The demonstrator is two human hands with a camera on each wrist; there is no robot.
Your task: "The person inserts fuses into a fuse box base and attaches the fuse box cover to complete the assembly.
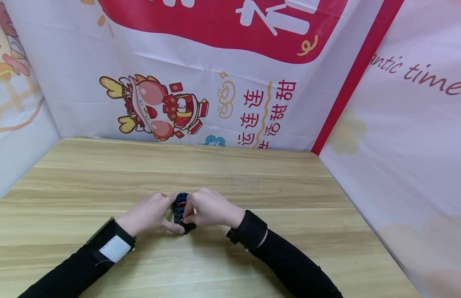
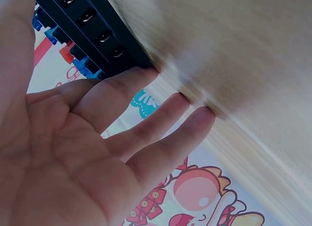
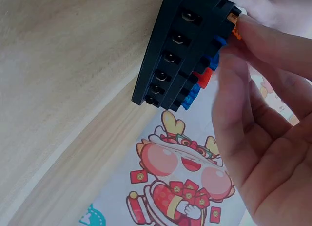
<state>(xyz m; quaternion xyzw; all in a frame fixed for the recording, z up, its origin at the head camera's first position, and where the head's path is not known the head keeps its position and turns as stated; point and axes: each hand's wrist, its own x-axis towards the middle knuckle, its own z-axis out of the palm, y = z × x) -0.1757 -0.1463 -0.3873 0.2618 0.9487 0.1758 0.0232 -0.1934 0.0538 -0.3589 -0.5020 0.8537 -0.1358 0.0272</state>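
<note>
A black fuse block sits on the table between both hands, its row of blade fuses facing up. My left hand holds it steady, thumb at the near end and index finger at the far end. Metal terminals show in slots along the block's side. Over the near end, my right hand pinches an orange fuse between thumb and index finger. A red fuse and several blue ones, such as a blue fuse, stand in the block farther along.
The wooden table runs up to a printed cloth backdrop, with another cloth along the right side. A clear strip of tape lies on the tabletop beyond my right hand.
</note>
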